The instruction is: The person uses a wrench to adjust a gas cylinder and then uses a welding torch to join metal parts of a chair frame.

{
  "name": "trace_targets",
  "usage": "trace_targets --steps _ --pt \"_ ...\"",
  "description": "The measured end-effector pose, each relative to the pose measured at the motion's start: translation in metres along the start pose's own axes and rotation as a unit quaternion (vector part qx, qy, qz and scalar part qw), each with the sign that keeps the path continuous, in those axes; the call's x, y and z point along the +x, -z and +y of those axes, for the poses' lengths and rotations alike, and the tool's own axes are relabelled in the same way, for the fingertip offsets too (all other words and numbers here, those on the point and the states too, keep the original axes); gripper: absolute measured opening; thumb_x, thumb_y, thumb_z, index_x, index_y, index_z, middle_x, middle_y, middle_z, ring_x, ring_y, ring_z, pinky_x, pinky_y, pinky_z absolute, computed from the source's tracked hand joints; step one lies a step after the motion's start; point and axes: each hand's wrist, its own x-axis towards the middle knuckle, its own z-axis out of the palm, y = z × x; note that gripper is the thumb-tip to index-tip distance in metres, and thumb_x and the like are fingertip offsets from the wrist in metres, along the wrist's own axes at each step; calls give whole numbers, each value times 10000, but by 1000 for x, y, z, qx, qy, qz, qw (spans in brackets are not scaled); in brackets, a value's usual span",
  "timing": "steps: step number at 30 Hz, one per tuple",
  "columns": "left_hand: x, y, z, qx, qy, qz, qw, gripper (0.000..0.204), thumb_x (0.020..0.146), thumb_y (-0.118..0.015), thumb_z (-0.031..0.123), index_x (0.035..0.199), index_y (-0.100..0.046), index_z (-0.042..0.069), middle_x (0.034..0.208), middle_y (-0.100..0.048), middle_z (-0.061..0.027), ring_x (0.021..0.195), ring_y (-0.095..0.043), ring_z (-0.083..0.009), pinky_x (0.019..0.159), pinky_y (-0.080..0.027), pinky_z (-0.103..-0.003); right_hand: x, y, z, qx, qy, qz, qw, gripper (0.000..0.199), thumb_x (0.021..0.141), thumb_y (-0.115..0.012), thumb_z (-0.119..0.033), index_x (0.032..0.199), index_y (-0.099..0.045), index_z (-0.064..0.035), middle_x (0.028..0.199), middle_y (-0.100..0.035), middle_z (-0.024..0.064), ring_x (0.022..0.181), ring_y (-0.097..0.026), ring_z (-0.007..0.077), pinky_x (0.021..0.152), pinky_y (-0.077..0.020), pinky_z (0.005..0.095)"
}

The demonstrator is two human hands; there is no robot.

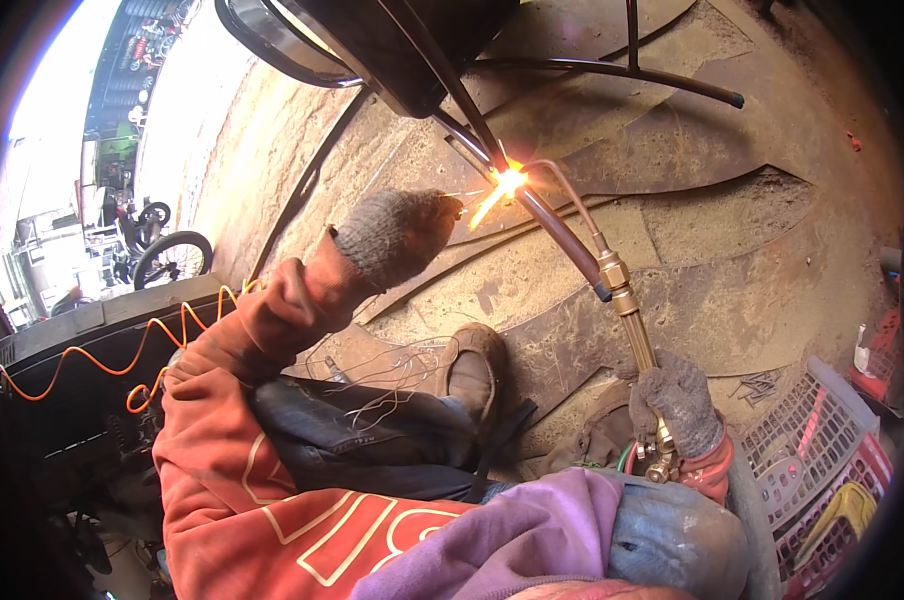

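A brass gas torch (627, 305) with a bent copper tip is gripped by my gloved right hand (677, 405), low on the right. Its flame (510, 180) burns on a brown metal tube (562, 235), where the tube meets the leg (462, 95) of a dark metal frame. My left hand (397, 238), in a grey knit glove, is closed just left of the flame. A thin wire (480, 193) reaches from its fingertips toward the glow; glare hides much of it. A bright orange streak shows below the flame.
Overlapping metal sheets (712, 240) cover the ground. Loose thin wires (392, 375) lie over my leg, near my shoe (472, 370). A plastic crate (802, 440) and scattered nails (757, 388) are at right. An orange coiled hose (102, 352) runs at left; a motorbike wheel (172, 262) stands beyond.
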Motion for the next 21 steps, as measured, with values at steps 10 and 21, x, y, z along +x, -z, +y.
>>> trace_targets --steps 10,21 --pt "1 -3 -4 -32 24 -4 999 249 996 -602 178 1172 -709 39 972 -757 -116 903 -711 -180 816 -566 -334 0 0 4 27 -5 8 1000 184 984 -608 -160 1010 -573 18 710 -612 66 589 -564 128 532 -453 272" --pt "0 -1 0 -37 24 -9 999 249 991 -609 168 1181 -709 42 974 -758 -110 891 -713 -179 806 -565 -335 0 -2 1 37 1 3 999 166 971 -598 -113 1052 -577 31 709 -610 71 586 -562 130 527 -450 272"
